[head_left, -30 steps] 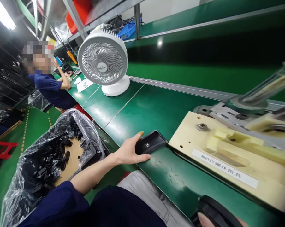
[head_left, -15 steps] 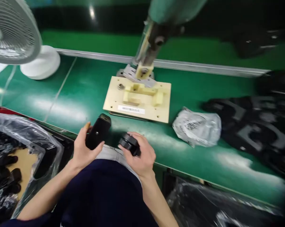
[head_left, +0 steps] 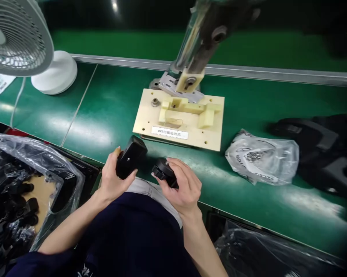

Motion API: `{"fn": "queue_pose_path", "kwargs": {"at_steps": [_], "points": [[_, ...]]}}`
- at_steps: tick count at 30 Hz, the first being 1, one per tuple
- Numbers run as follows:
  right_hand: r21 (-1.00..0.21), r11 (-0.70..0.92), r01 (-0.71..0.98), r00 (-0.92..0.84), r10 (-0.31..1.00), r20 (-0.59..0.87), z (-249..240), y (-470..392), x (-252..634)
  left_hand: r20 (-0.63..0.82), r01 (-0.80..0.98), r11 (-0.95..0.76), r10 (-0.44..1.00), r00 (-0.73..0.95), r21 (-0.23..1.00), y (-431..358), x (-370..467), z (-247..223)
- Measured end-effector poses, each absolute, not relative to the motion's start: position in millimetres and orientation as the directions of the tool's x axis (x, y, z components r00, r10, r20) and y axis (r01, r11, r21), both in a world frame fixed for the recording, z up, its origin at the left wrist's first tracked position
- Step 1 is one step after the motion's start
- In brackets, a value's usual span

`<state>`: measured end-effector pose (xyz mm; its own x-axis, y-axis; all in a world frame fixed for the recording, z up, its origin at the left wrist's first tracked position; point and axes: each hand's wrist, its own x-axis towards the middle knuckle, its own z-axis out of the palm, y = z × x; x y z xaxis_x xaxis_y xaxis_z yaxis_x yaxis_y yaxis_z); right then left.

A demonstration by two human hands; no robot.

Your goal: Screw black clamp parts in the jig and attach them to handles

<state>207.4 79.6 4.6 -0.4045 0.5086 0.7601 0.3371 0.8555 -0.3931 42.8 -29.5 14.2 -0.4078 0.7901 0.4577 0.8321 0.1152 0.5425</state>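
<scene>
My left hand [head_left: 114,179] grips a black oblong plastic part [head_left: 132,157], tilted, with a small metal screw or stud on its face. In my right hand [head_left: 183,184] is a round black part [head_left: 163,169] with a ribbed edge, held between thumb and fingers. The two parts are close together but apart, over the front edge of the green bench. Just beyond them lies a cream-coloured fixture plate [head_left: 144,115] with raised blocks and a printed label.
A metal arm [head_left: 203,50] rises behind the fixture. On the right, a clear bag [head_left: 262,157] of small metal pieces lies beside black parts [head_left: 329,154]. A fan [head_left: 17,42] stands at left. A plastic-lined bin [head_left: 14,207] of black parts sits lower left.
The view has shifted, so the bench things appear moved. The round part in my right hand has been turned a little. Both hands still hold their parts.
</scene>
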Motion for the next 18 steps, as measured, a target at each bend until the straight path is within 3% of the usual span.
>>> {"fn": "queue_pose_path", "kwargs": {"at_steps": [13,18], "points": [[-0.327,0.867,0.376,-0.477,0.483,0.734,9.2,89.6,225.1,0.536,0.868,0.062,0.764,-0.359,0.492,-28.9,9.7,9.3],[-0.147,0.901,0.408,-0.549,0.371,0.749,42.1,133.2,245.6,0.580,0.897,0.094,0.733,-0.356,0.432,-37.8,-26.0,5.5]]}}
